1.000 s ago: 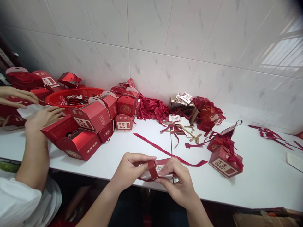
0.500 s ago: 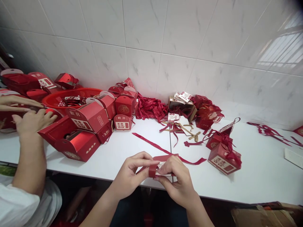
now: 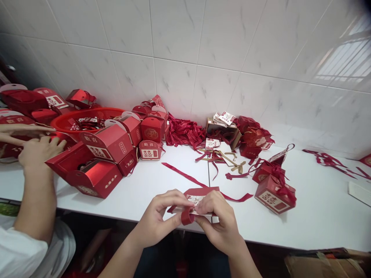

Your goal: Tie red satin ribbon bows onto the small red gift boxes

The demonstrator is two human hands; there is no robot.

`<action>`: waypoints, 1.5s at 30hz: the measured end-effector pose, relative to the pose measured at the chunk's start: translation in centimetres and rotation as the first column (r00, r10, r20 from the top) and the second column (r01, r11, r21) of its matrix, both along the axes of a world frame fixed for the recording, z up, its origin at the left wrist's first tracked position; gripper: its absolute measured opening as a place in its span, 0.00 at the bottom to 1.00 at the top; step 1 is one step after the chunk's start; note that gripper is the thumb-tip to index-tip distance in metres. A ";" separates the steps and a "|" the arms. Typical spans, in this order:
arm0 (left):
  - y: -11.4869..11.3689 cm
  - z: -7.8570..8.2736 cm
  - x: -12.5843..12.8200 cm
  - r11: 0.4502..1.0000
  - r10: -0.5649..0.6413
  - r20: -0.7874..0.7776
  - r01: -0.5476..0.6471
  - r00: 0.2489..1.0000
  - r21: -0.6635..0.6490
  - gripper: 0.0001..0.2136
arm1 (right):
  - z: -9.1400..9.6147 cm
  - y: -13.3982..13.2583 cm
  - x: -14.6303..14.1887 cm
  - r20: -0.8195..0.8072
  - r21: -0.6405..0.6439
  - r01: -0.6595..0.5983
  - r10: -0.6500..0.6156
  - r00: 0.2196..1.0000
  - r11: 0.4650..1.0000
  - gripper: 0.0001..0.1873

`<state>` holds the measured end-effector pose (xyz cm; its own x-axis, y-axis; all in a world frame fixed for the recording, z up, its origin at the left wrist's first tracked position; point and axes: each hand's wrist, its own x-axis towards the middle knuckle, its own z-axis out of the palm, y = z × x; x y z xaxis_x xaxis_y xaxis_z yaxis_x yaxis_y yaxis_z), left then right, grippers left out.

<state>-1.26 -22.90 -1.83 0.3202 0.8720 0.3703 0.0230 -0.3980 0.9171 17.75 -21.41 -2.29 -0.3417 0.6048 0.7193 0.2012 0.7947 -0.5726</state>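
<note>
My left hand [image 3: 158, 222] and my right hand [image 3: 222, 222] meet at the table's front edge, both pinched on a small red folded box [image 3: 199, 197] with a white label. A red ribbon [image 3: 187, 216] loops between my fingers under the box; its tail [image 3: 191, 178] runs back across the white table [image 3: 319, 216]. Fingers of both hands are curled tight around box and ribbon.
Two ribbon-tied red boxes [image 3: 274, 189] stand to the right. A heap of red boxes [image 3: 116, 146], a red basin [image 3: 87, 117] and a ribbon pile [image 3: 185, 133] lie at the back left. Another person's hands [image 3: 37, 148] work on boxes at far left. Tags and gold strips [image 3: 228, 158] lie mid-table.
My hands turned the small box and drew the ribbon loop down below it. The other person's hands shifted left onto a box.
</note>
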 end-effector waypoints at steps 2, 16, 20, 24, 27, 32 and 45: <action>-0.2 0.0 0.0 1.000 -0.011 0.011 0.011 1.000 0.026 0.07 | 0.1 0.0 0.0 -0.013 0.026 0.002 -0.002 1.000 1.000 0.09; -0.1 -0.4 0.1 0.966 -0.010 -0.010 0.012 1.000 0.258 0.09 | 0.4 0.0 0.0 -0.028 0.148 -0.028 0.032 0.999 0.989 0.11; -0.3 -0.4 0.1 0.947 -0.023 -0.016 0.027 1.000 0.321 0.12 | 0.6 -0.1 0.0 -0.035 0.147 -0.069 0.075 0.997 0.987 0.09; -0.5 -0.6 0.2 0.944 -0.034 -0.013 0.037 0.999 0.328 0.14 | 0.6 -0.3 0.2 -0.029 0.167 -0.092 0.098 0.995 0.982 0.10; -0.6 -0.9 0.2 0.956 -0.002 0.010 -0.001 1.000 0.292 0.17 | 0.5 -0.3 0.4 -0.012 0.189 -0.098 0.102 0.995 0.977 0.12; -0.5 -1.0 0.2 0.965 -0.004 -0.007 0.005 1.000 0.261 0.15 | 0.3 -0.3 0.5 0.029 0.215 -0.080 0.076 0.997 0.973 0.13; -0.6 -0.7 0.0 0.971 -0.063 0.004 0.061 0.998 0.231 0.15 | 0.2 -0.2 0.1 -0.005 0.236 -0.085 0.089 0.996 0.968 0.10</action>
